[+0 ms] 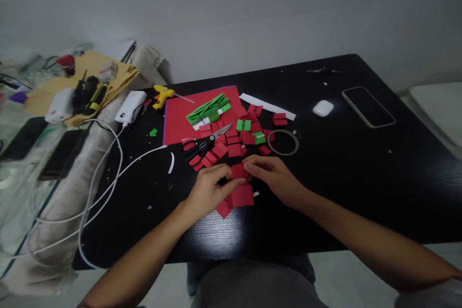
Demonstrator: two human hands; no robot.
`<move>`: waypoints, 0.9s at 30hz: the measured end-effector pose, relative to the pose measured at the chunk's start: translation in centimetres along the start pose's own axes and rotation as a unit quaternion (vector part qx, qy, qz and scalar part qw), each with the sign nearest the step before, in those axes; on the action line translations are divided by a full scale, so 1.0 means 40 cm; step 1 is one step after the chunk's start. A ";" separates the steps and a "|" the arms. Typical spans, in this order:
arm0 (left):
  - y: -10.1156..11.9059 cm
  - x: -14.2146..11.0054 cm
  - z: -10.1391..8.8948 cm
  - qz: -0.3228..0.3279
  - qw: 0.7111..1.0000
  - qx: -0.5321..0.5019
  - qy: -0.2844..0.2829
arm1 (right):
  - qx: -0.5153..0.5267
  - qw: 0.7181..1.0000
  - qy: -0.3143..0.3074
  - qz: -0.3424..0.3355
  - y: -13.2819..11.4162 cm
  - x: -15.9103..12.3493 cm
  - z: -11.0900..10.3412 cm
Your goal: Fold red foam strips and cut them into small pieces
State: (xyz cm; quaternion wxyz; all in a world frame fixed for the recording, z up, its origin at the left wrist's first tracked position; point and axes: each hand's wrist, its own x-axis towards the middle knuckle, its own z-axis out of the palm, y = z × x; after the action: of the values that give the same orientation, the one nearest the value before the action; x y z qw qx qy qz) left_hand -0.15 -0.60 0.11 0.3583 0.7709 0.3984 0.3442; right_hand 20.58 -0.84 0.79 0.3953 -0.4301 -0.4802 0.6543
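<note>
Between my two hands is a small folded piece of red paper (238,171). My left hand (212,186) pinches it from the left with thumb and fingers, while my right hand (271,176) grips its right edge. Just below, a larger red paper piece (241,196) lies on the table, partly under my left thumb. Beyond my hands spreads a heap of small folded red papers (234,150) with a few green ones (244,125) among them. Black-handled scissors (205,143) rest on the heap, blades pointing away to the right. A tape ring (283,142) lies at the heap's right side.
Red sheets (176,115) lie behind the heap under folded green paper (207,108). A yellow glue gun (163,95) and a power bank (130,107) with white cables (119,173) are on the left. To the right lie a white earbud case (323,108) and a phone (368,107).
</note>
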 end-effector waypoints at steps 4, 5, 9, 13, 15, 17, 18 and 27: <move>0.004 0.002 -0.002 -0.008 1.000 -0.013 0.001 | 0.026 0.999 0.006 0.021 0.001 0.001 0.000; 0.005 0.003 -0.002 -0.011 1.000 -0.013 0.000 | 0.032 0.999 0.010 0.027 0.002 0.001 0.000; 0.008 0.005 -0.003 -0.020 1.000 -0.004 -0.008 | 0.019 0.999 0.019 0.029 0.002 0.002 0.002; 0.010 0.005 -0.003 -0.023 0.999 -0.005 -0.022 | 0.015 1.000 0.023 0.001 0.004 0.003 0.008; 0.011 0.005 -0.003 -0.019 0.999 -0.010 -0.028 | 0.017 1.000 0.025 -0.005 0.005 0.004 0.009; 0.013 0.005 -0.004 -0.014 0.999 -0.013 -0.027 | 0.016 1.000 0.025 -0.003 0.005 0.003 0.008; 0.013 0.005 -0.004 -0.011 1.000 -0.014 -0.025 | 0.017 1.000 0.023 0.001 0.005 0.003 0.007; 0.012 0.008 -0.008 -0.002 0.999 -0.032 0.005 | 0.131 0.989 -0.008 0.071 0.012 0.008 -0.002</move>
State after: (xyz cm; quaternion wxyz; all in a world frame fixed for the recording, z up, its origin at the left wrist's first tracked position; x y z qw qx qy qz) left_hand -0.11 -0.46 0.77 0.3818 0.7567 0.3900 0.3599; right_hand 20.52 -0.62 0.26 0.3970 -0.4018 -0.3620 0.7415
